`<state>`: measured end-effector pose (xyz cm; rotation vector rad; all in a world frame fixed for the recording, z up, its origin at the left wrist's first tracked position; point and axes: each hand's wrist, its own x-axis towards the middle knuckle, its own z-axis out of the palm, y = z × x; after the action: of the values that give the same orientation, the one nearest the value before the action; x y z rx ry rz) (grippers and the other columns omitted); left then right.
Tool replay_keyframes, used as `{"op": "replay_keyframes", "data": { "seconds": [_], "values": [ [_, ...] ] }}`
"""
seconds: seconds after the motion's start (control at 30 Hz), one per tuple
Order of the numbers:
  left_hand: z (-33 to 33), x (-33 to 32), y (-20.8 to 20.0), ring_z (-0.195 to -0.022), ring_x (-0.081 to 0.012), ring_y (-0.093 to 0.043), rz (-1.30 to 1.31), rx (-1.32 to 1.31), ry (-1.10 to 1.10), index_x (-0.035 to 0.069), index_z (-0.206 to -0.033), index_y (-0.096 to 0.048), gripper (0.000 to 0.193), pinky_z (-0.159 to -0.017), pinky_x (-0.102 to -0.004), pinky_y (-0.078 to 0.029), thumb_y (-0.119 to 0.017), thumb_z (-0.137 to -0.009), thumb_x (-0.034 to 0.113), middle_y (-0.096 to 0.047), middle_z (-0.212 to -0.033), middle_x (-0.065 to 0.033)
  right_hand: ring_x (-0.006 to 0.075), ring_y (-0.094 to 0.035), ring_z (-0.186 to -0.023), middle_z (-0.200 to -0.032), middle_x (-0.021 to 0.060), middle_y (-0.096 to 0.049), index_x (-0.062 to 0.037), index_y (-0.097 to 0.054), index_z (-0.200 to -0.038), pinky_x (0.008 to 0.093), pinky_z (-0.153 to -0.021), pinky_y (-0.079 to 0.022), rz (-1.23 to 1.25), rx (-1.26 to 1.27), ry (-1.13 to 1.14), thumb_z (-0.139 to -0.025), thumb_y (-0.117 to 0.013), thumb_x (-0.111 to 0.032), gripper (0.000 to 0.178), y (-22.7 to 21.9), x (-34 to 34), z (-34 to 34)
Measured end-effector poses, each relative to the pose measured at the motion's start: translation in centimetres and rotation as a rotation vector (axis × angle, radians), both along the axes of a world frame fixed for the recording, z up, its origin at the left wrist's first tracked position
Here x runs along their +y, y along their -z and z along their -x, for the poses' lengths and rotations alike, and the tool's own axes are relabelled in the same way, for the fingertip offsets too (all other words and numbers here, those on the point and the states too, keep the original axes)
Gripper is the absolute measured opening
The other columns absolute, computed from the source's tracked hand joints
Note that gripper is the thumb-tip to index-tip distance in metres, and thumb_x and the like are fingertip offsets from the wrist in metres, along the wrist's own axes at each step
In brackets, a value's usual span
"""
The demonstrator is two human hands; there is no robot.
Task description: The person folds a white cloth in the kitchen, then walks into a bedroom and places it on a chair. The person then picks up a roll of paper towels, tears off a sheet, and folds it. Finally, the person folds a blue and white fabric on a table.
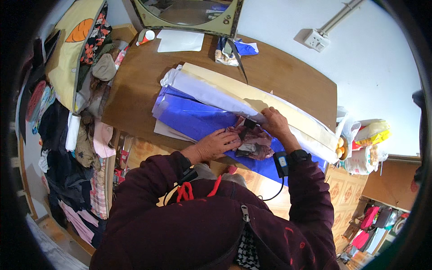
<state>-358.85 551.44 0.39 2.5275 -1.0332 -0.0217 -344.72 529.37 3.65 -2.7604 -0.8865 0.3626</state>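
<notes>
A crumpled mauve-brown bundle (258, 140), with grey and pink patches, lies on blue wrapping paper (193, 114) near the table's front edge. A small black piece (249, 123) with a dark strip rests on top of it. Stretched out flat, the fingers of my left hand (212, 145) touch the bundle's left side. My right hand (275, 122) is at its upper right, fingers bent and pressed together; what they pinch is hidden. Beyond the bundle run a lavender sheet (202, 90) and a cream sheet (234, 85), laid lengthwise across the table.
The brown table (135, 96) carries white paper (180, 41), a paper cup (146, 37) and a blue packet (245, 48) at the back. A framed mirror (189, 18) stands behind. Clothes (67, 148) hang at left; bags (366, 139) sit at right. A cable (280, 189) hangs by my right wrist.
</notes>
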Motion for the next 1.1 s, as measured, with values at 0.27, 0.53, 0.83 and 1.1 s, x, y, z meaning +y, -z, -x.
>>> {"op": "replay_keyframes", "data": {
  "seconds": [0.27, 0.53, 0.83, 1.1],
  "values": [
    [0.0, -0.2, 0.5, -0.118, -0.0222, -0.037, 0.027, 0.028, -0.065, 0.015, -0.124, -0.039, 0.061, -0.098, -0.0392, -0.026, -0.061, -0.068, 0.027, -0.038, -0.128, -0.0069, 0.0368, -0.055, -0.082, -0.085, 0.0180, -0.059, -0.0081, -0.051, -0.092, 0.0442, -0.069, -0.044, -0.030, 0.010, -0.061, -0.065, -0.059, -0.015, 0.029, -5.3, -0.3, -4.4],
    [-1.9, -0.5, 0.1, -0.119, -0.0234, -0.035, -0.007, 0.040, -0.185, 0.015, -0.124, -0.039, 0.050, -0.097, -0.0390, -0.026, -0.054, -0.077, 0.024, -0.037, -0.129, -0.0080, 0.0375, -0.056, -0.079, -0.080, 0.0187, -0.059, -0.0075, -0.054, -0.093, 0.0432, -0.068, -0.043, -0.129, -0.035, -0.072, -0.064, -0.062, -0.013, 0.031, -10.9, 0.6, -7.1],
    [-4.1, -1.4, -0.8, -0.114, -0.0283, -0.041, -0.040, 0.107, -0.286, 0.013, -0.120, -0.043, 0.043, -0.093, -0.0416, -0.033, -0.050, -0.080, 0.027, -0.043, -0.124, -0.0141, 0.0328, -0.056, -0.082, -0.084, 0.0136, -0.058, -0.0078, -0.051, -0.091, 0.0405, -0.069, -0.045, -0.062, -0.164, -0.279, -0.067, -0.056, -0.007, 0.025, -9.1, 2.1, -2.9],
    [-3.9, -1.6, -0.2, -0.095, -0.0325, -0.053, 0.129, -0.118, -0.322, 0.008, -0.105, -0.057, 0.039, -0.082, -0.0412, -0.042, -0.064, -0.067, 0.015, -0.054, -0.104, -0.0158, 0.0245, -0.053, -0.085, -0.086, 0.0077, -0.052, -0.0113, -0.051, -0.095, 0.0363, -0.077, -0.041, -0.023, -0.241, -0.150, -0.074, -0.052, -0.010, 0.021, -3.1, 1.3, 2.7]
  ]
}}
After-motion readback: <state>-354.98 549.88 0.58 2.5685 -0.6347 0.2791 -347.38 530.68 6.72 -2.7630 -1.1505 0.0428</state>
